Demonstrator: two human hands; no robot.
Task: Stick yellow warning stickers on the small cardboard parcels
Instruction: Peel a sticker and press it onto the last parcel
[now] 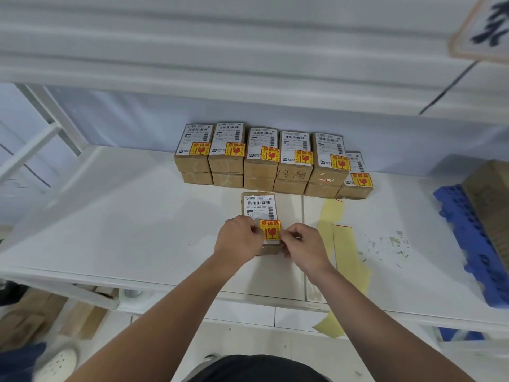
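One small brown cardboard parcel is laid flat, white label up. A yellow warning sticker, red-printed, is held over its near end. Behind it, stickered parcels are stacked two-high in a row.

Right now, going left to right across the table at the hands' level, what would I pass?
You'd pass the left hand, yellow sticker, right hand, yellowish backing strips, then the blue plastic pallet.

Blue pallet and large box lie on the white table
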